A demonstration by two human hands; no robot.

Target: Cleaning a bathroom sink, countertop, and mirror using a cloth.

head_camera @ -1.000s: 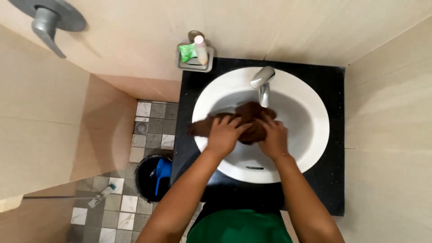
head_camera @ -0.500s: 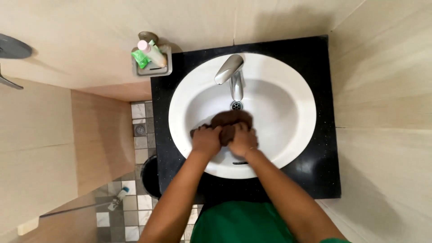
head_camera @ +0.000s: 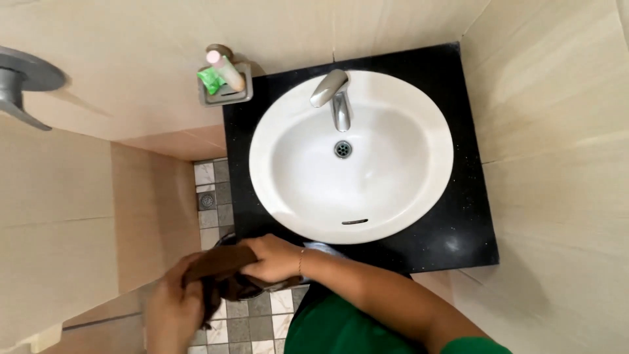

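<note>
I look straight down at a white oval sink (head_camera: 419, 196) set in a black counter (head_camera: 468, 223). Both my hands have left the basin and are low at the left, over the tiled floor. My right hand (head_camera: 275, 257) grips the upper end of a brown cloth (head_camera: 219, 272). My left hand (head_camera: 171, 308) holds the cloth's lower end. The cloth hangs bunched between them, beside the counter's front left corner. A chrome tap (head_camera: 333, 95) stands at the sink's far rim above the drain (head_camera: 342, 149).
A grey holder (head_camera: 225, 88) on the wall carries a green packet and a pale tube. A metal fixture (head_camera: 19, 82) juts from the left wall. Grey and white floor tiles (head_camera: 213, 196) show left of the counter. A tiled wall runs along the right.
Both hands have pulled the brown cloth out of the basin and carried it down-left, off the counter edge. The basin now lies bare, and the view has shifted.
</note>
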